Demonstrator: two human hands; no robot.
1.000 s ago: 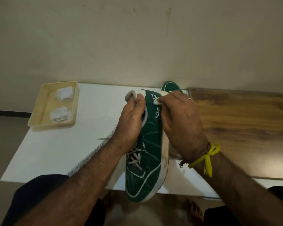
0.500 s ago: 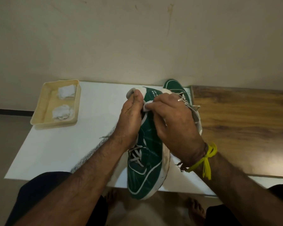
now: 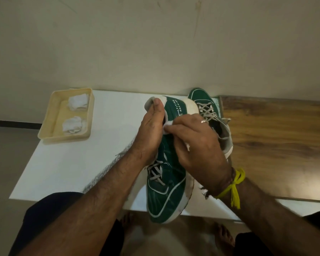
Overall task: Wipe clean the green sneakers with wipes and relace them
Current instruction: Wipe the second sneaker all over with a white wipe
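A green sneaker (image 3: 166, 189) with white sole and grey laces is tilted on its side, toe toward me over the table's front edge. My left hand (image 3: 150, 133) grips its collar, thumb up at the heel tab. My right hand (image 3: 198, 143) holds a white wipe (image 3: 167, 125) pressed on the green side panel near the collar. The second green sneaker (image 3: 209, 108) stands laced behind my right hand, partly hidden.
A beige tray (image 3: 50, 115) at the table's back left holds two crumpled white wipes (image 3: 78, 101). The white table (image 3: 67, 159) meets a wooden surface (image 3: 277, 145) on the right. A wall rises right behind. My knees and bare feet are below the edge.
My right hand slid the wipe from the heel edge toward me and left, onto the side panel by the collar. The second sneaker behind it came into view. My left hand kept its grip.
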